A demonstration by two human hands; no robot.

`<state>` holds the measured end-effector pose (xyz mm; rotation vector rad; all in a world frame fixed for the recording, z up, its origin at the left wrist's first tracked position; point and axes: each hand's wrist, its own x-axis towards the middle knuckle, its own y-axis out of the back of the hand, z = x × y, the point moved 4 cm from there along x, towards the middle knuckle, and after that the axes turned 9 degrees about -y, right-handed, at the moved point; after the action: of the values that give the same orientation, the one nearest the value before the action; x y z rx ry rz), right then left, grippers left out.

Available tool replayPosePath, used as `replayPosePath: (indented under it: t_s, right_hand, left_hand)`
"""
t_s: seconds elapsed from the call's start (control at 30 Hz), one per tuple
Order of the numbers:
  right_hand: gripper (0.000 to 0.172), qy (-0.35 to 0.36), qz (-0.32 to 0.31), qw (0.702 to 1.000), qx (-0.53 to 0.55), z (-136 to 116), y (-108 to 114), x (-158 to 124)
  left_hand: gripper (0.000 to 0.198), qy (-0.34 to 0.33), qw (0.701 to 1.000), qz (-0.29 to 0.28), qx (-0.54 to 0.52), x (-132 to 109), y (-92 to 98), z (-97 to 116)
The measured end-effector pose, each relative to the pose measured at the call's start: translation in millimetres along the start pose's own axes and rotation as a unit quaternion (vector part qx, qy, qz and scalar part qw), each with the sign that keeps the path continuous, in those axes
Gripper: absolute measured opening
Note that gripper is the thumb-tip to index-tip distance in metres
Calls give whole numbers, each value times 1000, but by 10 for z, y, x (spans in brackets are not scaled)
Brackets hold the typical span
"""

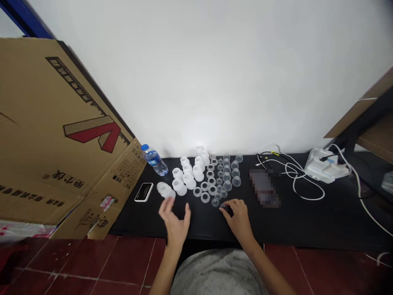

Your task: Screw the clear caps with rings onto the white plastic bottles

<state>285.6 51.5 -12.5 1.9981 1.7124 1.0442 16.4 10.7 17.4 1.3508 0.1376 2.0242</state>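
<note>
Small clear plastic cups (227, 185) stand in loose rows at centre frame on a black tabletop (285, 223), mouths down as far as can be judged. To their left are translucent plastic rings (205, 197), and further left are white moulded plastic pieces (188, 181), mostly upright. One white moulded piece (165, 189) lies on its side at the left end of the group, apart from the rows.

The right hand (239, 219) is at lower centre, fingers narrowly curled, with fingertips (225, 207) at the front of the cups, over a small clear item. Whether that item is gripped cannot be determined. The left hand (175, 223) is raised and wide open, fingers spread, just below and right of the fallen piece, with no contact visible.

Left of the group are a water bottle (155, 160) with a blue cap, lying tilted, and a flat white-and-black device (144, 192). A cardboard sheet (61, 135) leans at upper left. To the right lie a pixelated, unidentifiable object (264, 187), white cables (291, 174) and a white plastic unit (325, 166). Red floor tiles (129, 262) show below the table.
</note>
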Motion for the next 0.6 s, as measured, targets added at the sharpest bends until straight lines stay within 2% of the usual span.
replayPosePath:
  t_s: [0.07,0.1,0.13,0.2,0.33,0.47,0.6]
  right_hand:
    - [29,-5,6,999,36,-3,17,12]
    - [29,-11,13,998,64,-3,32,16]
    - [29,-23,17,995,94,-1,45,17]
    - [30,-55,10,987,150,8,59,12]
    - [30,-84,-27,975,202,-7,57,-3]
    - [27,-21,-16,986,163,-76,87,14]
    - [25,29,-34,990,130,-129,94,10]
  left_hand:
    - [48,-28,992,-114,-55,-30,-134,198]
    - [44,-32,982,-171,-73,-41,-206,273]
    - [42,-32,973,-212,-83,-46,-270,331]
    - [41,-35,963,-255,-83,-43,-374,404]
    - [33,-37,964,-256,-61,-80,-499,434]
    - [18,5,970,-222,-100,-162,-499,404]
    - [13,53,958,-210,-185,-161,-435,376]
